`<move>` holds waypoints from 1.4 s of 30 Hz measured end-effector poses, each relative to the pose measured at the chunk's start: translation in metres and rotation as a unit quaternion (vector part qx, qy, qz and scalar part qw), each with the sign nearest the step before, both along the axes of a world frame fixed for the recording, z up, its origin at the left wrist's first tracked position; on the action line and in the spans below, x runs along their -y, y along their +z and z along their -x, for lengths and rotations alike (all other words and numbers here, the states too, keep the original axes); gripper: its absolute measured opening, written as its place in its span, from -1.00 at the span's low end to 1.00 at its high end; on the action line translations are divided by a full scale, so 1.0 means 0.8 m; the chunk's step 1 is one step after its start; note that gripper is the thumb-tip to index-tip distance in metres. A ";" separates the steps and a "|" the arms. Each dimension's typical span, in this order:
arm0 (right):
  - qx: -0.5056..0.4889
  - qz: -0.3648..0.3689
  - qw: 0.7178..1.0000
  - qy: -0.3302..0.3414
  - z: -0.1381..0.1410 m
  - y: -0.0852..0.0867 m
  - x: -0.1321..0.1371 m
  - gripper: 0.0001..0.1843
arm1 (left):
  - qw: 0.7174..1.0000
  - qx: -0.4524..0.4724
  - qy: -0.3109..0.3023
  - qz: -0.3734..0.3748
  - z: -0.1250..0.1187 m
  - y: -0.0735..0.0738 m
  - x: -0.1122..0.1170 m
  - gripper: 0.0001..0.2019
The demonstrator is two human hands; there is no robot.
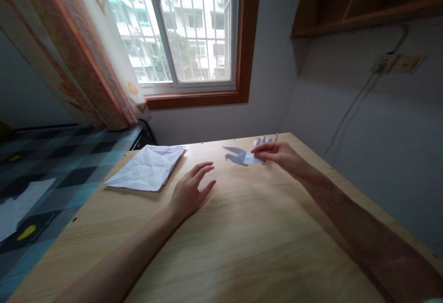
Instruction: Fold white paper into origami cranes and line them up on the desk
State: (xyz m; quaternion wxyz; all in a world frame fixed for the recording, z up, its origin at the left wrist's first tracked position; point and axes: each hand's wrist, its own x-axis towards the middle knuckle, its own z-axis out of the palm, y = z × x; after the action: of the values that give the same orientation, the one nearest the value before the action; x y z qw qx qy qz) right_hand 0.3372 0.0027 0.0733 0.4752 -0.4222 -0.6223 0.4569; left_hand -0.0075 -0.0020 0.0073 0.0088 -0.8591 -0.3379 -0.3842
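My right hand (pixel 277 154) pinches a white folded paper crane (pixel 238 156) by its right end, over the far part of the wooden table (pixel 242 238). The crane's pointed parts face left. Behind my right hand stand more small folded paper pieces (pixel 265 139), partly hidden by the fingers. My left hand (pixel 192 190) is over the middle of the table with its fingers apart and nothing in it. To its left lies a creased white sheet of paper (pixel 147 169).
A bed with a checked cover (pixel 51 155) adjoins the table on the left, with white paper (pixel 24 204) on it. Behind the table are a window (pixel 197 31) and a curtain (pixel 86 49). A cable (pixel 353 104) hangs from a socket on the right wall, below a wooden shelf (pixel 367 17).
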 end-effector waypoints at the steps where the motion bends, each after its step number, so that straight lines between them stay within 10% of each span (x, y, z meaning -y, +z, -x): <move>1: -0.003 -0.040 0.998 -0.051 -0.020 0.015 -0.003 -0.67 | 1.000 -0.008 0.002 0.000 0.000 0.000 0.000 -0.67; 6: -0.075 -0.133 0.954 -0.258 -0.128 0.042 -0.031 -0.69 | 0.999 -0.036 0.000 0.004 -0.001 -0.001 0.001 -0.75; 15: -0.111 0.092 0.934 -0.328 -0.232 -0.060 -0.058 -0.77 | 0.999 -0.052 0.002 -0.002 -0.001 0.005 0.002 -0.81; 29: 0.005 0.232 0.923 -0.307 -0.230 -0.088 -0.056 -0.72 | 0.999 -0.050 -0.004 0.007 0.000 0.001 0.000 -0.82; 42: 0.036 0.194 0.923 -0.330 -0.188 -0.105 -0.075 -0.68 | 0.998 -0.055 -0.001 0.001 -0.001 0.003 0.002 -0.83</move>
State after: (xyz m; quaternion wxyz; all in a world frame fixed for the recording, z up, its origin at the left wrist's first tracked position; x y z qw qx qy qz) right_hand 0.4872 0.0624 -0.0111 0.4853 -0.7034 -0.3638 0.3707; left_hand -0.0066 -0.0039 0.0101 0.0261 -0.8794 -0.3361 -0.3362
